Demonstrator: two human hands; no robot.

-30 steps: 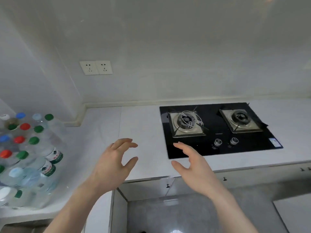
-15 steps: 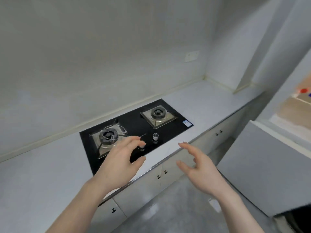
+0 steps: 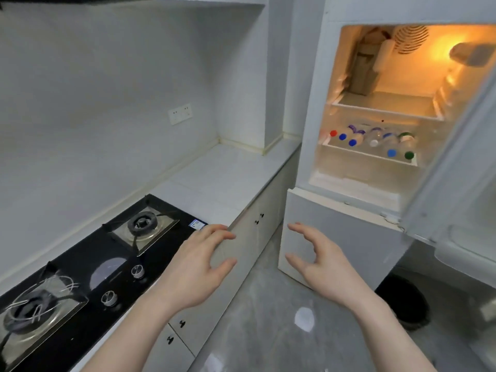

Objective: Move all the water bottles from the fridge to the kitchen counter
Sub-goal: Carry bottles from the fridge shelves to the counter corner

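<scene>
Hands empty; bottles in fridge

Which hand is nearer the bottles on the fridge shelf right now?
Right. The right hand is open, low in front of the fridge's lower door, below the bottles. The left hand is open too, further left, over the counter edge.

fridge open | water bottles lying, perhaps seven | hands empty, spread
</scene>
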